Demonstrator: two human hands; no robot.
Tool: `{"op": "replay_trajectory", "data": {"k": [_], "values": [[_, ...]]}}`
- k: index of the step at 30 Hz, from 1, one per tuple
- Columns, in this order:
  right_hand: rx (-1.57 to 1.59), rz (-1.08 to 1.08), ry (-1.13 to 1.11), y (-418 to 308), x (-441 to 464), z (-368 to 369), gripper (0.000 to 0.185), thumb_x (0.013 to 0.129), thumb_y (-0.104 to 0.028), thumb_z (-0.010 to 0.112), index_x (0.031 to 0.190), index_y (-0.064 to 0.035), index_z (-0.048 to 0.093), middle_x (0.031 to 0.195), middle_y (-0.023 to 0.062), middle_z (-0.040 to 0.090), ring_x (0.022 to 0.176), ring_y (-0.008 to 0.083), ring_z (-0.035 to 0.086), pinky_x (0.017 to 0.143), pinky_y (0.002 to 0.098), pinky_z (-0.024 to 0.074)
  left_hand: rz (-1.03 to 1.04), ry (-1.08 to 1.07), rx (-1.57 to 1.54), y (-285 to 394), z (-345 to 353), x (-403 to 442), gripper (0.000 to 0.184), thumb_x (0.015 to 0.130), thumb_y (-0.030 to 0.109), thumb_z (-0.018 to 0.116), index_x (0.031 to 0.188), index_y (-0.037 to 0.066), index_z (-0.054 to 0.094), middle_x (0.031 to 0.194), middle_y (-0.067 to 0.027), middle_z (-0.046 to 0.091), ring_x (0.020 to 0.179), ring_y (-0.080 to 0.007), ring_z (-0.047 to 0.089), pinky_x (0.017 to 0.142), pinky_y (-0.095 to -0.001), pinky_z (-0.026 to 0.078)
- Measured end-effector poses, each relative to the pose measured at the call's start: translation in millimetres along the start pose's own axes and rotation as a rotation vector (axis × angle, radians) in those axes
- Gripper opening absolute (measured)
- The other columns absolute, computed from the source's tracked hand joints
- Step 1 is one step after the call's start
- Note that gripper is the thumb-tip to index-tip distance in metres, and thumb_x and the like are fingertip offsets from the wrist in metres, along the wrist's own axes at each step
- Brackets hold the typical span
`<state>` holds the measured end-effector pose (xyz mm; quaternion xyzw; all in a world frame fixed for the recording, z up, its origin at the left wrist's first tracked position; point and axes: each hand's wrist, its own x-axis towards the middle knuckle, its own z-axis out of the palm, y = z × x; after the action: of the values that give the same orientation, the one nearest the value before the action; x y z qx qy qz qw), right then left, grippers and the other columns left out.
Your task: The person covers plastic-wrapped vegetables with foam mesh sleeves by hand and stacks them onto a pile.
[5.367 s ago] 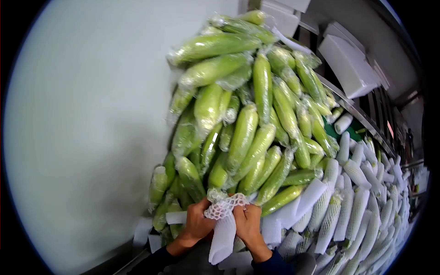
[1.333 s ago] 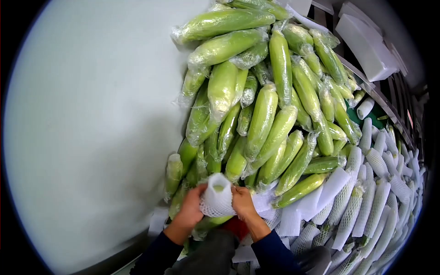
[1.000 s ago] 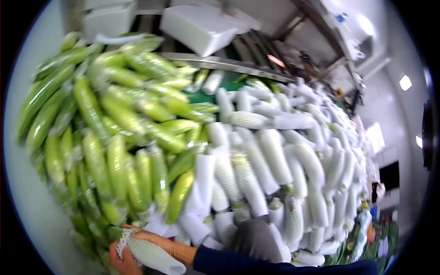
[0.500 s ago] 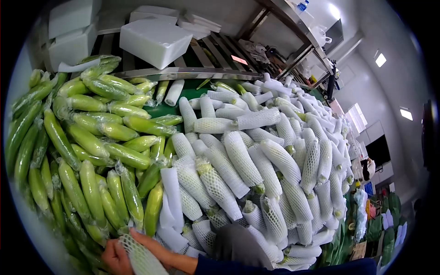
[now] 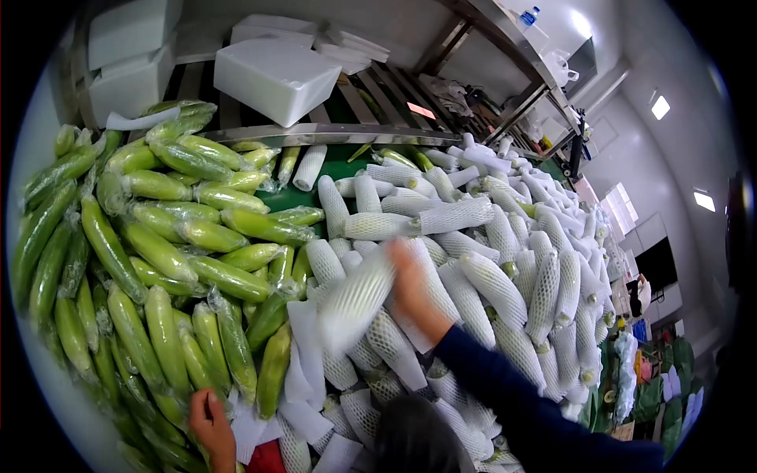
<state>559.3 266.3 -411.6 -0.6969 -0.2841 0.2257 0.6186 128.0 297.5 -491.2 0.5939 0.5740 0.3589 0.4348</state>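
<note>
My right hand (image 5: 414, 288) is out over the pile of net-sleeved vegetables (image 5: 481, 288), closed on the upper end of one sleeved vegetable (image 5: 356, 299), which hangs tilted and is blurred by motion. At the lower left, my left hand (image 5: 211, 426) has its fingers curled beside the plastic-wrapped green vegetables (image 5: 162, 331); nothing shows in it. Between the two piles lie white foam sleeves (image 5: 301, 355), several of them flat and loose.
White foam boxes (image 5: 276, 75) stand on a slatted rack with a metal edge (image 5: 331, 134) at the back. A metal shelf (image 5: 505, 47) rises behind. Green leafy bundles (image 5: 646, 398) lie at the lower right, and something red (image 5: 266, 457) is near my left hand.
The view has swung right since the oldest frames. Both hands held the sleeved vegetable low at the left; my left hand has let go, and my right hand has carried it up and right over the sleeved pile.
</note>
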Motion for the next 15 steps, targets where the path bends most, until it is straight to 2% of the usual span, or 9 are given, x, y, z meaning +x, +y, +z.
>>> {"op": "replay_trajectory", "data": {"k": [2, 3, 5, 7, 9, 11, 13, 14, 15], "values": [[-0.45, -0.47, 0.449, -46, 106, -64, 0.042, 0.089, -0.034, 0.07, 0.109, -0.0022, 0.053, 0.1, 0.0127, 0.059, 0.085, 0.0239, 0.056, 0.078, 0.0356, 0.0476, -0.102, -0.01, 0.021, -22, -24, -12, 0.011, 0.094, 0.01, 0.058, 0.095, -0.001, 0.06, 0.075, -0.0039, 0.057, 0.066, -0.0127, 0.053, 0.063, -0.0276, 0.044], [-0.484, -0.592, 0.504, -63, 142, -90, 0.04, 0.088, -0.03, 0.072, 0.11, -0.0051, 0.05, 0.095, 0.0128, 0.059, 0.082, 0.0266, 0.058, 0.077, 0.0375, 0.0479, -0.153, -0.017, 0.032, -25, -36, -20, 0.011, 0.095, 0.009, 0.057, 0.094, -0.002, 0.059, 0.074, -0.0012, 0.055, 0.066, -0.0102, 0.051, 0.063, -0.0256, 0.043], [-0.72, -0.739, 0.539, -105, 165, -102, 0.041, 0.087, -0.03, 0.073, 0.113, -0.0087, 0.049, 0.09, 0.0144, 0.061, 0.081, 0.0326, 0.061, 0.076, 0.039, 0.0484, -0.105, -0.053, 0.177, -31, -55, -36, 0.025, 0.096, 0.021, 0.058, 0.105, -0.002, 0.062, 0.093, -0.0116, 0.064, 0.08, -0.022, 0.06, 0.071, -0.0352, 0.048], [-0.931, -0.568, 0.413, -82, 208, -143, 0.038, 0.085, -0.028, 0.074, 0.111, -0.0105, 0.052, 0.091, 0.0173, 0.064, 0.083, 0.0377, 0.062, 0.075, 0.0431, 0.0482, -0.109, -0.095, 0.267, -21, -60, -42, 0.031, 0.097, 0.027, 0.058, 0.11, 0.0, 0.065, 0.102, -0.0163, 0.069, 0.087, -0.0282, 0.064, 0.075, -0.0398, 0.051], [-1.226, -0.612, 0.211, -47, 219, -161, 0.028, 0.087, -0.025, 0.07, 0.108, -0.0097, 0.059, 0.099, 0.0208, 0.066, 0.089, 0.0415, 0.062, 0.078, 0.0467, 0.0485, -0.172, -0.149, 0.316, -2, -59, -50, 0.027, 0.097, 0.025, 0.058, 0.11, 0.003, 0.066, 0.102, -0.0156, 0.068, 0.086, -0.0288, 0.065, 0.075, -0.0394, 0.051], [-1.083, -0.73, 0.26, -16, 199, -133, 0.027, 0.089, -0.024, 0.066, 0.11, -0.008, 0.061, 0.099, 0.0199, 0.067, 0.09, 0.0403, 0.063, 0.078, 0.045, 0.0495, -0.203, -0.231, 0.361, -1, -58, -56, 0.026, 0.096, 0.026, 0.059, 0.11, 0.005, 0.067, 0.097, -0.0166, 0.068, 0.086, -0.0301, 0.065, 0.077, -0.0389, 0.051], [-0.853, -0.621, 0.109, -1, 138, -81, 0.025, 0.091, -0.022, 0.063, 0.109, -0.0055, 0.062, 0.1, 0.0184, 0.068, 0.092, 0.0382, 0.064, 0.079, 0.0442, 0.0497, -0.13, -0.284, 0.335, 17, -55, -58, 0.026, 0.095, 0.026, 0.06, 0.109, 0.005, 0.067, 0.094, -0.0168, 0.069, 0.086, -0.0298, 0.066, 0.076, -0.039, 0.051], [-0.861, -0.287, -0.032, -15, 81, -43, 0.021, 0.092, -0.019, 0.062, 0.107, -0.0044, 0.064, 0.1, 0.0167, 0.068, 0.092, 0.0349, 0.066, 0.078, 0.0421, 0.051, -0.112, -0.362, 0.298, 9, -55, -59, 0.026, 0.095, 0.027, 0.06, 0.108, 0.005, 0.067, 0.094, -0.0159, 0.069, 0.084, -0.0301, 0.066, 0.076, -0.0386, 0.051], [-0.742, -0.475, -0.115, 10, 33, -20, 0.012, 0.091, -0.016, 0.064, 0.093, -0.0042, 0.064, 0.1, 0.0126, 0.07, 0.087, 0.0253, 0.069, 0.071, 0.0334, 0.0504, -0.126, -0.437, 0.29, 10, -51, -58, 0.025, 0.095, 0.025, 0.06, 0.108, 0.004, 0.067, 0.095, -0.0159, 0.069, 0.084, -0.03, 0.066, 0.076, -0.0384, 0.051]]}}
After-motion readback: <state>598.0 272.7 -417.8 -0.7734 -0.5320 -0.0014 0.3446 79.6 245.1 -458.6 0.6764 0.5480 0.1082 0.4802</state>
